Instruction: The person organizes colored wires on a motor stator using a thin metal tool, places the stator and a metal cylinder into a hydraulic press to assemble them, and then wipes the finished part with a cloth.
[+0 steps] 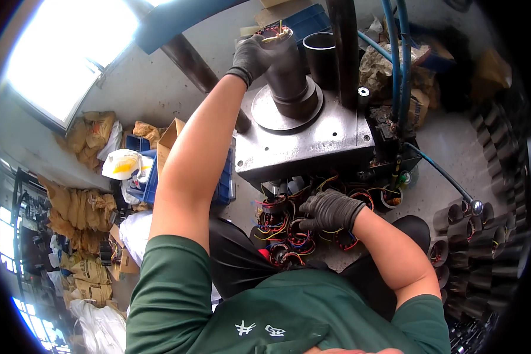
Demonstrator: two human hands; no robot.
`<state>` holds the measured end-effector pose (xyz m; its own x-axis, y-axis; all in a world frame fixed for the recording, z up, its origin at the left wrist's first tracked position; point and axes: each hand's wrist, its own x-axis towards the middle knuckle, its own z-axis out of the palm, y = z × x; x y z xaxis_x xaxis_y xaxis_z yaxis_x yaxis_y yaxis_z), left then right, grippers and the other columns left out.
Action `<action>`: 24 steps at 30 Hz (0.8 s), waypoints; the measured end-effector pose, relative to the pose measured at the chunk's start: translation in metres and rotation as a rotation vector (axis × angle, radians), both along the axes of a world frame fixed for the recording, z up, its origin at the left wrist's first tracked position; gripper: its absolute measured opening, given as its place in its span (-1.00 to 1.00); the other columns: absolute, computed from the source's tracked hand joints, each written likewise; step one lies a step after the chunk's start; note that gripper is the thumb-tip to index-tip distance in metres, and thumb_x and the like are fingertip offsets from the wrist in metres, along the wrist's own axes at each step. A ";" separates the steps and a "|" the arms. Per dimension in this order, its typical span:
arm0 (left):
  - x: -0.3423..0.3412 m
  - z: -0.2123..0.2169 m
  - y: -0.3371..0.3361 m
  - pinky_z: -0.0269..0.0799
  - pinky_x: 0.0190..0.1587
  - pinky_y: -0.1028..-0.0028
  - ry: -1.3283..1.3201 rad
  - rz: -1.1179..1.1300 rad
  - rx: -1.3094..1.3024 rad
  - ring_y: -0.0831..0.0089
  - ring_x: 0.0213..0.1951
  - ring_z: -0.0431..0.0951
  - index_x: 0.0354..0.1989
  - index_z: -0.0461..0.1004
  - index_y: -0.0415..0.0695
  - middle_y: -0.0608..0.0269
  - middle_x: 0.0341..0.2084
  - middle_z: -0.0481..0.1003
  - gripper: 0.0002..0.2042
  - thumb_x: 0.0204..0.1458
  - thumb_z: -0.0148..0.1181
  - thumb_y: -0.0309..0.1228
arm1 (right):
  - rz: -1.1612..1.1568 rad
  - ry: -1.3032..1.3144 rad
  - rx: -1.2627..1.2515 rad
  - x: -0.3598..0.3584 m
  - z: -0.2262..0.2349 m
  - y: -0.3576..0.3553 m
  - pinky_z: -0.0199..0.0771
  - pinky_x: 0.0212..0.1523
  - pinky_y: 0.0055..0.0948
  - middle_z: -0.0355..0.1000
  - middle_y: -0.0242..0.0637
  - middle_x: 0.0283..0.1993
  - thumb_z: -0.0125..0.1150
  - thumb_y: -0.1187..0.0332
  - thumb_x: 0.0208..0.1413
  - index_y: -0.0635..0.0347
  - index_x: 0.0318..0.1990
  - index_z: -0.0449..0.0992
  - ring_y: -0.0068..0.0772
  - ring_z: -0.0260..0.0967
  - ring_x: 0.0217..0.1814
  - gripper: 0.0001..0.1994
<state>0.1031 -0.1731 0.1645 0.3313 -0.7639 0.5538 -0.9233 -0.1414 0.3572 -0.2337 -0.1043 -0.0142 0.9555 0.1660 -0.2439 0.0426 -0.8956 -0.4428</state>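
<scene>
The dark metal cylinder (289, 71) stands upright on the round plate (265, 115) of a grey press table (312, 144), with coloured wires showing at its top end. The left hand (252, 56), in a dark glove, is wrapped around the cylinder's upper part — arm stretched out nearly straight, forearm bare. The right hand (327, 209), also gloved, is bent at the elbow and lies palm-down, fingers curled, on a cluster of wound motor stators (283, 227) with red, yellow and black leads just below the table's front edge; whether it grips one I cannot tell. A second empty dark tube (320, 53) stands just beside the cylinder — more tubes (472, 236) line the right.
</scene>
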 end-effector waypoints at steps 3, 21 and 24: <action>0.008 0.017 0.021 0.56 -0.03 0.42 0.045 -0.078 0.108 0.39 -0.17 0.66 0.14 0.58 -0.20 0.07 -0.19 0.68 -0.42 -0.03 0.52 -0.14 | 0.013 0.025 0.029 0.004 0.015 0.002 0.47 0.16 -0.07 0.58 0.04 0.02 0.12 -0.18 0.24 0.16 0.12 0.59 0.07 0.52 0.09 -0.41; -0.071 -0.148 0.316 0.50 0.11 0.39 0.301 -0.134 0.264 0.50 0.01 0.56 -0.01 0.60 -0.14 0.26 -0.05 0.60 -0.71 0.12 0.43 -0.38 | -0.200 0.258 0.132 0.011 -0.053 0.011 0.28 0.39 -0.10 0.24 0.12 0.42 0.10 -0.42 0.12 -0.04 0.46 0.26 0.13 0.23 0.45 -0.11; -0.064 -0.128 0.344 0.50 0.11 0.42 0.550 -0.104 -0.098 0.50 0.00 0.58 0.00 0.61 -0.18 0.24 -0.09 0.63 -0.73 0.15 0.40 -0.39 | -0.122 0.317 0.082 0.004 -0.099 0.011 0.30 0.37 -0.10 0.26 0.09 0.40 0.15 -0.34 0.12 -0.06 0.45 0.28 0.11 0.24 0.43 -0.17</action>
